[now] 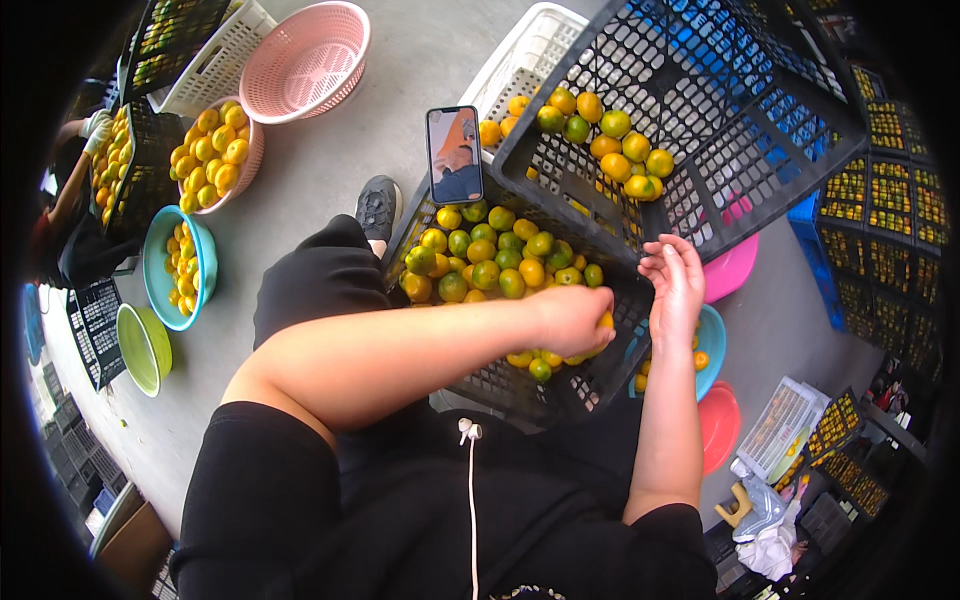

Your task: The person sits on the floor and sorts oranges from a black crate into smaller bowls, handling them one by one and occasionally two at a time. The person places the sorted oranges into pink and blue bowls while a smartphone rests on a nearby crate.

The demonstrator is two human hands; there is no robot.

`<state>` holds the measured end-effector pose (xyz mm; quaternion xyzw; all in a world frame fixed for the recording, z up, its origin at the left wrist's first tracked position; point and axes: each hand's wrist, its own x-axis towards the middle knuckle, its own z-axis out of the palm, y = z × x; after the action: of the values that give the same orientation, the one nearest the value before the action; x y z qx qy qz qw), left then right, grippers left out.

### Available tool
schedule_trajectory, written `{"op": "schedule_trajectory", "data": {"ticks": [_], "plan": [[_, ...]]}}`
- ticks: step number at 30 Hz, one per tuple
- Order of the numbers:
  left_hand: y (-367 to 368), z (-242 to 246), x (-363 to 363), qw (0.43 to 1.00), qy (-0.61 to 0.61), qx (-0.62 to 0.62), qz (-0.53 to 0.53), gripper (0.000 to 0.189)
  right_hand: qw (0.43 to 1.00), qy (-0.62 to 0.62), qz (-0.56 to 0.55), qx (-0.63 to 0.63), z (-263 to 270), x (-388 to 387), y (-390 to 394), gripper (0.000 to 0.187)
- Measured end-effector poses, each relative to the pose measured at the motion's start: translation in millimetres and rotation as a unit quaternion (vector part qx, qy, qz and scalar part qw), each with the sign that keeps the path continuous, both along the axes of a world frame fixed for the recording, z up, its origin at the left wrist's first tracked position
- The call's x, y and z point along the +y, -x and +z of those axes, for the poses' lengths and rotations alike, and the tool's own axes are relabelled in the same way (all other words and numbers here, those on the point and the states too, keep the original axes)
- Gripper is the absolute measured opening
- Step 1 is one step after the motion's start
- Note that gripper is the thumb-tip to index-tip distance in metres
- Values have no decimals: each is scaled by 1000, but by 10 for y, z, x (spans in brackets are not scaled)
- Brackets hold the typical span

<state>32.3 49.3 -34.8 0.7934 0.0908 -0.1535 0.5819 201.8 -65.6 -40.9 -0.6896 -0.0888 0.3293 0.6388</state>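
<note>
My left hand (pixel 576 321) reaches across my body over a black plastic crate (pixel 577 394), closed around an orange-yellow citrus fruit (pixel 606 321) that shows partly past the fingers. Many green and orange mandarins (pixel 487 255) fill much of that crate, some hidden under my left forearm. My right hand (pixel 673 281) is raised by the crate's right end, fingers loosely parted with nothing visible in them. Its fingertips are close to the lower rim of a second, tilted black crate (pixel 720 202); whether they touch is unclear. Several mandarins (pixel 630 154) lie inside that tilted crate.
A phone (pixel 454 154) leans at the lower crate's far edge. Beyond are a pink basket (pixel 307 64) and a white crate (pixel 517 56). To the right sit a blue basin (pixel 711 352) and a red basin (pixel 720 427). Another person's gloved hand (pixel 97 131) is far left.
</note>
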Motion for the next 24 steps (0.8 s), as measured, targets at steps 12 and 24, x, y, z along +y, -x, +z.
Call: {"op": "schedule_trajectory", "data": {"ticks": [12,24], "plan": [[-32,390,264,991,-95,82,-48,38,680,338,290,-582,-1197,1874,-1072,78],[-39,385,351,975,41,-50,212,35,745,270,257,-554,-1019,2023,-1117,67]]}}
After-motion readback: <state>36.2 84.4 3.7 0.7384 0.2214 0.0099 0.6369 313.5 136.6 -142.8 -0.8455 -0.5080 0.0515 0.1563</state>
